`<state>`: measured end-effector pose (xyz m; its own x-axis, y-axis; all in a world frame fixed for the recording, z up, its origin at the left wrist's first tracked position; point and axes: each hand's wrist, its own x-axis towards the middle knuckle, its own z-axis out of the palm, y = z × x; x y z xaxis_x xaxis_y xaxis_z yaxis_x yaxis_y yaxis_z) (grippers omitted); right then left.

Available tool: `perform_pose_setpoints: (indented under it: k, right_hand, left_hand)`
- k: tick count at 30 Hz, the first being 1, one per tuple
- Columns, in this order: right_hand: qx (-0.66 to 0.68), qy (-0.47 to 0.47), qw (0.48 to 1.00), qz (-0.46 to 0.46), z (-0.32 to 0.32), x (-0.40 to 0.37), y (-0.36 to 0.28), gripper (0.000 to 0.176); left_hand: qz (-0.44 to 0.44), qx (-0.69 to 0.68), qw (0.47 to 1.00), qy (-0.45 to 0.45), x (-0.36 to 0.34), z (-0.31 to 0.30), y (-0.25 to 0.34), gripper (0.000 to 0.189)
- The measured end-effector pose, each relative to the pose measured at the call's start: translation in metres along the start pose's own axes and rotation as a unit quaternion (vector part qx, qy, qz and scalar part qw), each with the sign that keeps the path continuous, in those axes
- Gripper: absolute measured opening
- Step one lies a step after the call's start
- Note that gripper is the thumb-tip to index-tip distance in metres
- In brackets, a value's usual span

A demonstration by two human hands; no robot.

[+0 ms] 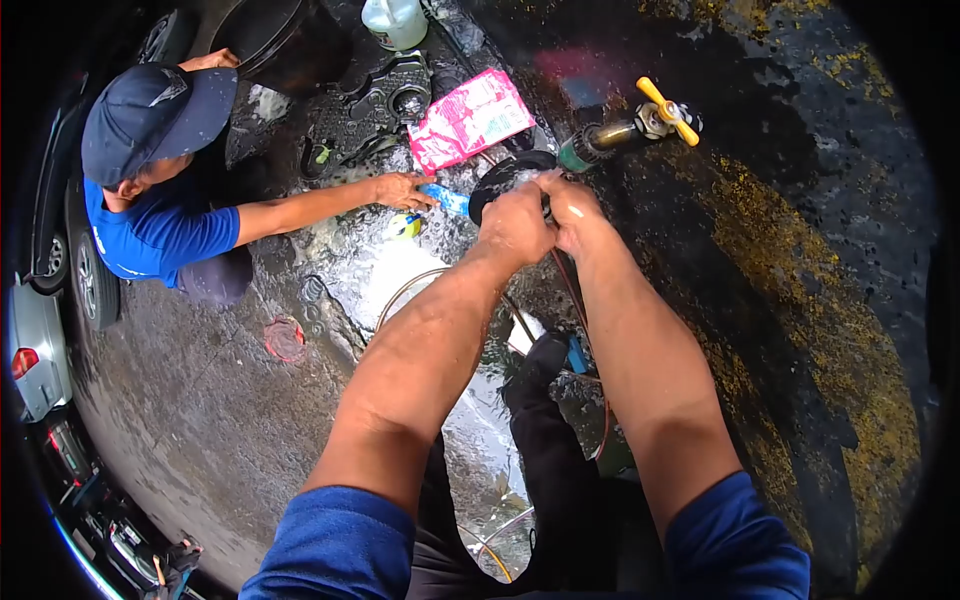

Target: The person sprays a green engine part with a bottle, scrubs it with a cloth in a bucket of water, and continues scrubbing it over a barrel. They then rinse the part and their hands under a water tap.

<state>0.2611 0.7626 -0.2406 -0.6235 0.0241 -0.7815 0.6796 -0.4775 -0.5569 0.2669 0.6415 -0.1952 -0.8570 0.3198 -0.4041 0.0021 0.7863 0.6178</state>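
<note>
Both my hands are close together in front of me at a round black part (510, 180). My left hand (517, 222) has its fingers wrapped at the part's lower right side. Close beside it, my right hand (572, 208) is closed too, with fingertips near the part's right edge; what it grips is hidden. A co-worker's hand (404, 190) reaches in from the left with a blue object (445, 199) that meets the black part's left edge. Above lies a pink and white packet (472, 120). A thin hose (572, 290) runs down below my hands.
A tap with a yellow handle (667, 112) stands at the upper right. A co-worker in a cap (150, 120) crouches at left beside a black tub (285, 45). A plastic jug (395, 22), metal engine parts (395, 95) and a yellow item (405, 226) lie around the wet ground.
</note>
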Motion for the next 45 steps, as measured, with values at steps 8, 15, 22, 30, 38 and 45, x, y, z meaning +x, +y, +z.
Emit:
perform_pose_setpoints:
  k: [8,15,22,30,38,45]
  right_hand:
    - [0.114,-0.012,0.986,-0.122,-0.033,-0.029,0.027,0.034]
    - [0.137,0.016,0.982,-0.133,-0.034,-0.033,0.042,0.029]
    - [0.099,0.02,0.976,-0.191,-0.023,-0.028,0.047,0.03]
    - [-0.21,0.085,0.925,-0.305,-0.012,-0.02,0.042,0.05]
    - [-0.499,0.101,0.846,-0.16,-0.007,-0.055,0.028,0.072]
    - [0.306,-0.03,0.951,-0.035,0.03,-0.029,-0.012,0.022]
  left_hand:
    - [-0.121,-0.53,0.838,-0.043,0.036,-0.005,0.0,0.004]
    - [0.01,-0.322,0.946,0.03,0.079,0.023,0.015,0.016]
    - [-0.152,-0.631,0.761,0.01,0.077,0.009,0.016,0.012]
    - [-0.212,-0.437,0.874,0.026,0.037,0.004,0.013,0.044]
    - [-0.224,-0.628,0.745,-0.012,0.02,0.005,-0.01,0.017]
    - [-0.184,-0.761,0.622,-0.009,-0.006,0.021,-0.06,0.023]
